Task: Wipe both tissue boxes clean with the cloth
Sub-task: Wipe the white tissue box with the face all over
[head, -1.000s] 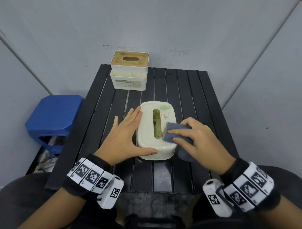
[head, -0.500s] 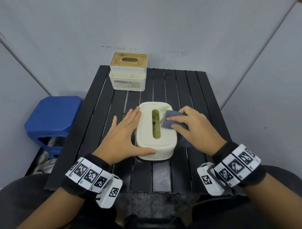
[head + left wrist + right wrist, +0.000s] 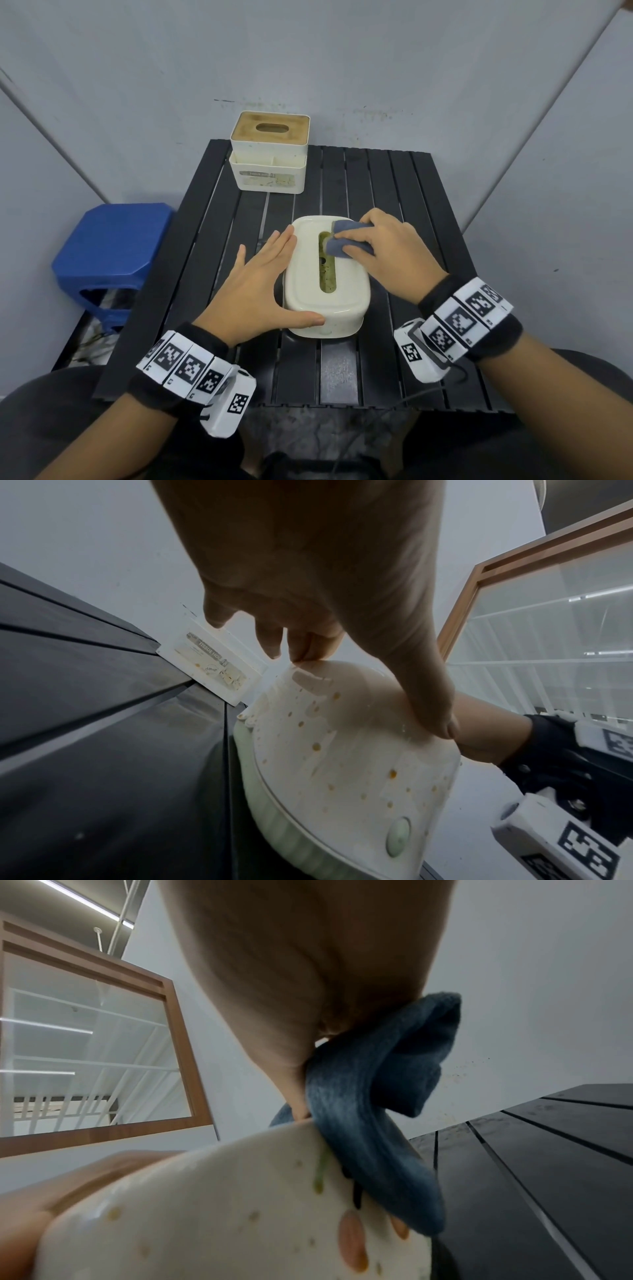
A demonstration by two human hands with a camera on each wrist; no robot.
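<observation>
We are seated at a black slatted table (image 3: 376, 205) set against grey walls, with a blue plastic stool (image 3: 109, 246) to its left. At the far edge of the table stands a square white tissue box with a wooden lid (image 3: 270, 154), upright and well apart from our hands. Nearer to us, in the middle of the table, lies a rounded cream tissue box (image 3: 325, 308), its long slot running away from us; the wrist views show orange and green spots on its sides. Our left hand (image 3: 260, 287) is flat, fingers straight, braced against the left side of this box, thumb pressed along its near edge. Our right hand (image 3: 387, 253) grasps a folded blue cloth (image 3: 346, 240), fingers curled over it, pressing it onto the far right part of the lid, just beside the slot. From the right wrist, the cloth hangs down over the box's edge. Both wrists wear black bands with white marker blocks.
</observation>
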